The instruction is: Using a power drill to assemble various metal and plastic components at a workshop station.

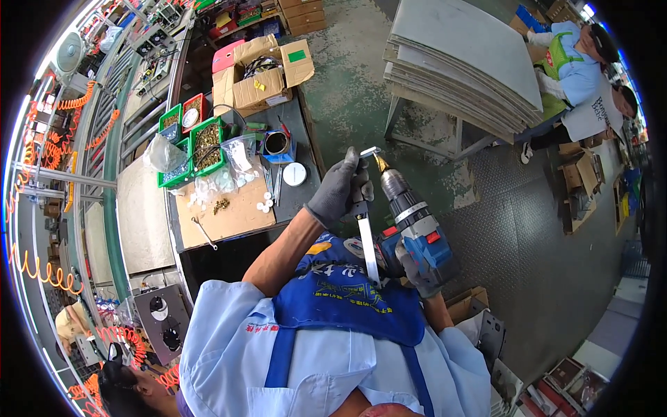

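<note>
In front of my chest, my gloved left hand (337, 187) is closed around a narrow metal bar (367, 247). The bar's pale length hangs down toward my apron, and a dark section and a bent metal end show by my fingers. My gloved right hand (417, 267) grips the handle of a blue and black cordless drill (415, 221) from the right. Its chuck points up and away, holding a gold-coloured step drill bit (381, 162). The bit's tip is at the bent metal end; whether it has cut in cannot be made out.
On the workbench (240, 226) at left are green bins of screws (207, 144), an open cardboard box (257, 90), a white round lid (294, 174) and a wrench (203, 233). A stack of large boards (458, 55) stands ahead right, with two people beyond. Another person (132, 386) is at lower left.
</note>
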`<state>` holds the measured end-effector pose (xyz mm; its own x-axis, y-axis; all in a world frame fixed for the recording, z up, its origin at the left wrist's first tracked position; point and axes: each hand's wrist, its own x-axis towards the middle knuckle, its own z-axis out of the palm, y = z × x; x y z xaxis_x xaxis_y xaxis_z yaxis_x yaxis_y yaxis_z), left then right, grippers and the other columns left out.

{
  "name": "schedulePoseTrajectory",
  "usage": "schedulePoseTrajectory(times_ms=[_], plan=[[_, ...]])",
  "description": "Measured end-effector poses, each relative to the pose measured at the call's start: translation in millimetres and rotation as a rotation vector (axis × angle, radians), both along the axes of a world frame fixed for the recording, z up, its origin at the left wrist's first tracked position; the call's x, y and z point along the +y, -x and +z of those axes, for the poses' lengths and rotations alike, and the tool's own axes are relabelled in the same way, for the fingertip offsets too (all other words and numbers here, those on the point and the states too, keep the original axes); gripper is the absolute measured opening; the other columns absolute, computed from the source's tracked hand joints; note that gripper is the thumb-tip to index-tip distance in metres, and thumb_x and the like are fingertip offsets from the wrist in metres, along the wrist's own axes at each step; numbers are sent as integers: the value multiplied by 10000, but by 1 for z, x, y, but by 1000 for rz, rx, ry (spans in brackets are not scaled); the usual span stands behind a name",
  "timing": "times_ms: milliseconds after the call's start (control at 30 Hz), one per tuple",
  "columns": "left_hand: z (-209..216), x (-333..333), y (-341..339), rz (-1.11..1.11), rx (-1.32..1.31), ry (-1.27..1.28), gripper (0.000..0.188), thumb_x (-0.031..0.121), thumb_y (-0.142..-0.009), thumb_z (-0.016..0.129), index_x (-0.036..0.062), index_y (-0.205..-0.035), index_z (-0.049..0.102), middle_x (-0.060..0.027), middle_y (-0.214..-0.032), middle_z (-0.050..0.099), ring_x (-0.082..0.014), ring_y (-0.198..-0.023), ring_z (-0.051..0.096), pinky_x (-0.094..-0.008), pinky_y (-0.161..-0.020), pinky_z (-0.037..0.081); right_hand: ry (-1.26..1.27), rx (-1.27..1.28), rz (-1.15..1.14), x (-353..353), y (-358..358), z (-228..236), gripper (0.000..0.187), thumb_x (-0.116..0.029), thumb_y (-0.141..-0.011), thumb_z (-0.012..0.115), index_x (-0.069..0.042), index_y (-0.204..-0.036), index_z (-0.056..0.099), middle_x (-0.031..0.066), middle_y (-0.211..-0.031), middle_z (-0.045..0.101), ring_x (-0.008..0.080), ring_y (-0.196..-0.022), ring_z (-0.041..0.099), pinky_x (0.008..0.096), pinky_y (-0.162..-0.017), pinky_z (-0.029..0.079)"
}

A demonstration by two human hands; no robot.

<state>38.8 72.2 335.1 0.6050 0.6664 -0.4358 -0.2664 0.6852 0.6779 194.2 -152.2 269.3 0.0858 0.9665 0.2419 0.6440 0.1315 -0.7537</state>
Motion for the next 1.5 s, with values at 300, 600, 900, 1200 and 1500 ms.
schedulePoseTrajectory(times_ms=[300, 600, 900, 1200, 1500], plan=[[11, -2, 0, -102, -107, 114, 385, 524, -996, 430, 179, -827, 450, 74, -631, 311, -62, -492, 328, -234, -383, 250, -194, -191, -76, 9, 6, 8, 91, -150, -903, 590, -90, -899, 657, 39, -813, 602, 195, -747, 598, 346, -664, 484], [19, 1, -2, -101, -10, 97, 416, 514, -996, 439, 196, -738, 363, 80, -573, 275, -51, -450, 285, -234, -363, 239, -81, -454, -105, 11, 0, 1, 325, -267, -861, 687, -87, -1122, 618, 95, -998, 643, 234, -908, 639, 410, -808, 532], [21, 7, -5, -117, 40, 63, 398, 492, -990, 472, 146, -807, 404, 40, -623, 370, -81, -484, 361, -263, -428, 338, 27, 177, -128, 6, -1, -12, 380, -269, -845, 708, -72, -1147, 587, 83, -1094, 642, 224, -1014, 618, 415, -874, 515], [28, 9, -9, -131, 58, 148, 386, 500, -997, 445, 190, -771, 401, 66, -585, 299, -74, -447, 277, -248, -394, 273, 80, 179, -138, 12, -16, -31, 389, -261, -854, 665, -37, -1156, 563, 115, -1118, 627, 269, -989, 628, 432, -830, 509], [34, 9, -18, -64, 157, 114, 437, 528, -989, 442, 187, -718, 395, 70, -590, 307, -65, -465, 285, -242, -411, 252, 90, 275, -227, 26, -8, -27, 269, -200, -863, 650, -25, -1061, 601, 90, -911, 641, 208, -884, 642, 386, -780, 518]])
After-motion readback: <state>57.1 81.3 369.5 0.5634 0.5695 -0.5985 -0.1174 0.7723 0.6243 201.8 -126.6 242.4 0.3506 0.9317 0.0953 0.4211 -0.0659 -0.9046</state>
